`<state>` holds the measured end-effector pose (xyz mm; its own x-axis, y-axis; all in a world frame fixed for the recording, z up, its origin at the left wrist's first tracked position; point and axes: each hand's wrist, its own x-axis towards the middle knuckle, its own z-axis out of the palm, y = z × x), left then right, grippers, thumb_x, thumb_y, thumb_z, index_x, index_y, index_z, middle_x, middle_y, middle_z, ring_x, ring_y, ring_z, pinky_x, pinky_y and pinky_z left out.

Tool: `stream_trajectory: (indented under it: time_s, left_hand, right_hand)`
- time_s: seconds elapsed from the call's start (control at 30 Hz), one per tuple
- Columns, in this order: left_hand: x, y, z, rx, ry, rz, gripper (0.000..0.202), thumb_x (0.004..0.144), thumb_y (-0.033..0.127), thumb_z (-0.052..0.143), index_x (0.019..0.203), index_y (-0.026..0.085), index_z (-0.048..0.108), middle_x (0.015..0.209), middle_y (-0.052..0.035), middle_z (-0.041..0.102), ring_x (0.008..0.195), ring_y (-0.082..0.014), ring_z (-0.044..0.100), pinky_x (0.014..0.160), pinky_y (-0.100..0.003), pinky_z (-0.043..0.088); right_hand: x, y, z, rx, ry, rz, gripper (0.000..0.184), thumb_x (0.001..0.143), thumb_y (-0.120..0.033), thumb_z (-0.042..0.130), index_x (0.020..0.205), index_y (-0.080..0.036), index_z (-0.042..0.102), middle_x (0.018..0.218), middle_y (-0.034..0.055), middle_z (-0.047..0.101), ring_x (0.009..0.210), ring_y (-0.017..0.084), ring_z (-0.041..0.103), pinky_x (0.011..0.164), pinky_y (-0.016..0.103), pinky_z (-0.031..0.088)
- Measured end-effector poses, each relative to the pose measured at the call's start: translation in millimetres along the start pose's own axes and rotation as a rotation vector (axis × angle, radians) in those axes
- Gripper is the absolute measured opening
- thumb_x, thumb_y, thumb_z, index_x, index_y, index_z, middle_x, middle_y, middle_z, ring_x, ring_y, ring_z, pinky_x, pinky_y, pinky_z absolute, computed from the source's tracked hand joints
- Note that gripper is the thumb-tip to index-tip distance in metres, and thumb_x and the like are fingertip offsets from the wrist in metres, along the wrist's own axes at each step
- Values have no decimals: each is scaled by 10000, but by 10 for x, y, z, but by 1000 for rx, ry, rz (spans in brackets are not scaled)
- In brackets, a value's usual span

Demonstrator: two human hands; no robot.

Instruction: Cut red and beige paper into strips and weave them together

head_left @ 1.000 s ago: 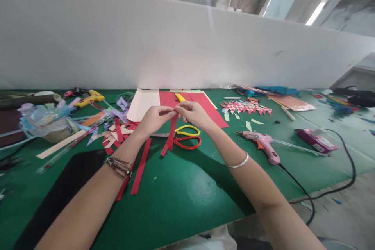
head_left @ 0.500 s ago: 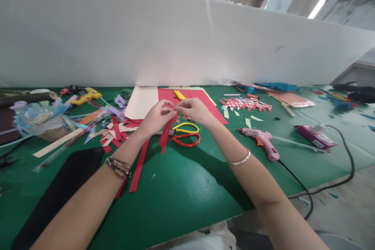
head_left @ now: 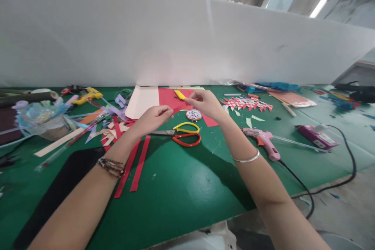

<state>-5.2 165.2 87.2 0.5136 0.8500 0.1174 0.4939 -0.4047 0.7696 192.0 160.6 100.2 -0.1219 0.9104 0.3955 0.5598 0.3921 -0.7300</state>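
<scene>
A red paper strip (head_left: 179, 106) stretches between my two hands, hard to tell apart from the red sheet behind it. My left hand (head_left: 155, 119) is closed, pinching its near end. The far end sits between the thumb and fingers of my right hand (head_left: 204, 104). Below them lie scissors (head_left: 186, 139) with one yellow and one red handle loop, blades toward my left wrist. A round white speckled disc (head_left: 193, 115) rests under my right hand. Two more red strips (head_left: 140, 164) lie flat beside my left forearm.
Red sheet (head_left: 166, 97), cream sheet (head_left: 143, 103) and yellow cutter (head_left: 179, 94) lie ahead. Paper scraps (head_left: 109, 134) and a yellow glue gun (head_left: 88, 96) are left. Woven red-white pieces (head_left: 247, 104), a pink glue gun (head_left: 265, 142) and a purple box (head_left: 316, 136) are right.
My hands have moved apart, the right one up and rightward, the left slightly left and down. The strip that hung down is now drawn out between them, and the speckled disc is uncovered.
</scene>
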Motion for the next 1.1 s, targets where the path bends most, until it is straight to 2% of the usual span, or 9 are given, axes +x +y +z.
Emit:
stream_trajectory:
  time_s: [0.13,0.2,0.27,0.33,0.5,0.73,0.87,1.0,1.1]
  left_hand:
    - [-45,73,-58,196,-44,64,348,817,460,367,675,171,501,585,34,440,552,-108,413,522,-215,304]
    - [-60,105,-63,263,-78,92,349,826,445,354,729,168,543,600,28,473,553,-111,420,526,-218,303]
    - [-68,114,-72,306,-88,116,350,831,441,359,763,169,568,614,23,502,549,-110,422,519,-218,296]
    - [-73,99,-96,326,-50,115,337,819,447,401,739,169,575,611,23,517,543,-105,423,514,-216,295]
    - [-88,35,-189,281,57,35,279,758,427,519,729,165,608,607,8,572,550,-110,466,524,-214,336]
    - [-101,75,-161,225,-12,53,243,766,391,507,729,188,634,584,18,608,473,-101,506,503,-206,366]
    - [-97,63,-156,176,12,46,227,742,382,540,801,193,652,633,9,633,512,-108,518,512,-206,387]
    - [-92,8,-181,103,81,8,223,715,390,580,753,178,638,682,-13,642,586,-121,544,554,-213,412]
    - [-89,-2,-180,83,100,-2,231,704,396,594,702,167,619,647,-13,621,589,-122,537,558,-216,409]
  right_hand:
    - [-48,-46,4,-96,-230,-274,277,747,-255,582,1002,-150,593,1061,90,615,925,165,558,766,278,427]
    - [-66,-83,38,-152,-358,-327,233,779,-230,543,985,-140,602,974,75,633,840,144,556,707,256,411]
    - [-72,-109,58,-212,-414,-306,165,812,-205,488,855,-118,623,740,30,615,648,100,503,599,227,362]
    - [-69,-111,43,-249,-414,-258,179,823,-207,476,754,-111,611,600,-9,539,548,72,418,541,214,306]
    - [-55,-49,-75,-239,-430,-157,199,825,-219,476,687,-119,578,571,-15,526,518,64,407,538,216,293]
    - [-76,-79,78,-235,-426,-260,205,793,-248,541,957,-144,606,770,23,588,662,99,477,592,218,319]
    - [-71,-98,144,-263,-425,-227,153,822,-221,494,871,-141,615,619,-15,506,542,79,393,526,214,264]
    - [-53,-57,88,-275,-352,-183,113,801,-214,517,782,-139,599,650,-3,527,581,87,419,542,212,270]
    - [-57,-32,74,-297,-343,-191,112,809,-211,503,812,-138,588,730,25,580,645,107,473,590,224,309]
